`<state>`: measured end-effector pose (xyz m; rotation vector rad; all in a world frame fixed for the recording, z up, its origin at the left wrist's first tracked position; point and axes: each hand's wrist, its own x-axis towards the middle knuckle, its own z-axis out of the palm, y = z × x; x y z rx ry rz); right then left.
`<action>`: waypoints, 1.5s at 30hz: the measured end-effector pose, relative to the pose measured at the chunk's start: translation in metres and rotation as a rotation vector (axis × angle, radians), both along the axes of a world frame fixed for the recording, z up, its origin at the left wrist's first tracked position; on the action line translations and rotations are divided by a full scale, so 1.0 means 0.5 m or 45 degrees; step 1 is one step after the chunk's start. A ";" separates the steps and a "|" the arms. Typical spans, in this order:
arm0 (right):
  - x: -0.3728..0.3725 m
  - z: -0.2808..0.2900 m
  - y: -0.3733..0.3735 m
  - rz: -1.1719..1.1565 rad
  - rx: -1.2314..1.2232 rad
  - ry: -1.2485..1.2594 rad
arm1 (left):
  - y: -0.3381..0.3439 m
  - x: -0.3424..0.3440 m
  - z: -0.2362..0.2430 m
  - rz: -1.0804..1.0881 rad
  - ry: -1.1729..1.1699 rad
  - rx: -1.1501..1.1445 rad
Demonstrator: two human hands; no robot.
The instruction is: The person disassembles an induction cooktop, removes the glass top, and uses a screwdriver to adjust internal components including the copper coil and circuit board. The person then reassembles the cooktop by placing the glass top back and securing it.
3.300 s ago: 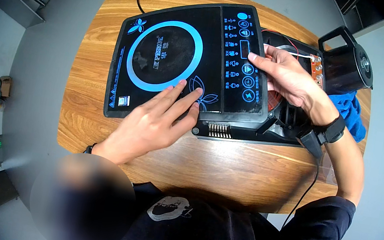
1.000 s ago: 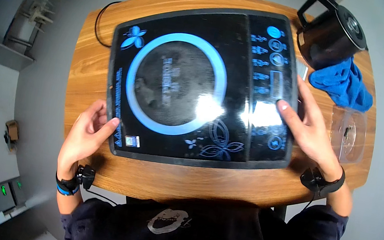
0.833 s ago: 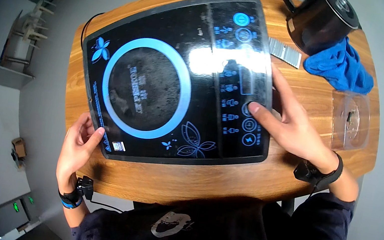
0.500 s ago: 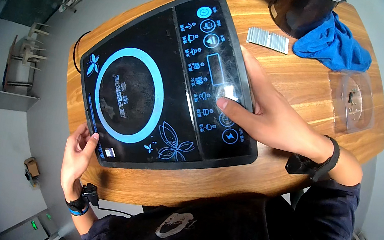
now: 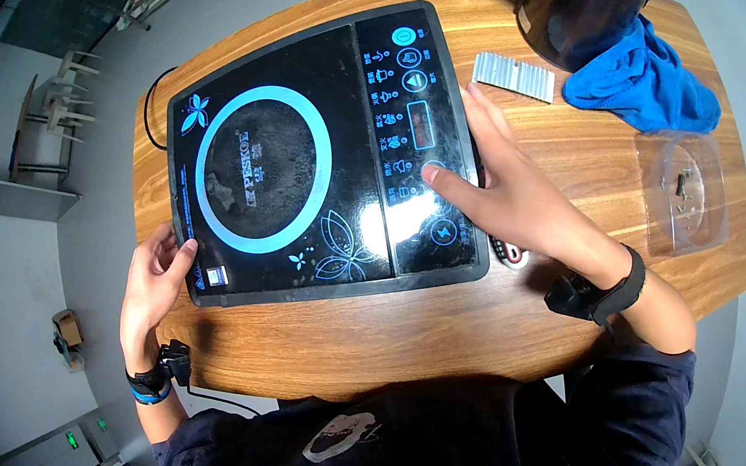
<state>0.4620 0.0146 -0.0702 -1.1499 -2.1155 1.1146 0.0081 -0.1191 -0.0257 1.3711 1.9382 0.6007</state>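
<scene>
A black induction cooktop [image 5: 346, 159] with a blue ring and a row of blue control icons lies over the wooden table, between my hands. My left hand [image 5: 151, 280] grips its near left edge, the thumb on top and the fingers curled at the side. Along the right edge, my right hand [image 5: 523, 194] holds the cooktop with its thumb on the control panel; the other fingers are partly hidden beyond the edge. A small white, red and black item [image 5: 510, 254] shows beneath my right hand, too covered to name.
Beyond my right hand lies a finned metal heat sink [image 5: 513, 77]. A black kettle [image 5: 572, 15] stands at the back beside a crumpled blue cloth [image 5: 650, 82]. At the right, a clear plastic tray [image 5: 652, 226] holds several small screws. A black cord [image 5: 151, 107] loops off the table's left side.
The cooktop's right side has come down toward the table and shifted slightly left, my right hand with it. The small white, red and black item has come into view. Both hands keep their hold.
</scene>
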 end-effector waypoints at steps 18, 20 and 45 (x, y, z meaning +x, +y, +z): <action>0.002 -0.010 0.024 0.069 -0.128 0.060 | -0.002 -0.007 -0.010 0.009 -0.033 -0.001; 0.001 -0.012 0.023 0.056 -0.127 0.050 | -0.001 -0.013 -0.015 -0.014 0.007 0.023; 0.005 -0.030 0.039 0.114 0.089 -0.024 | 0.002 -0.002 0.001 -0.022 0.000 -0.026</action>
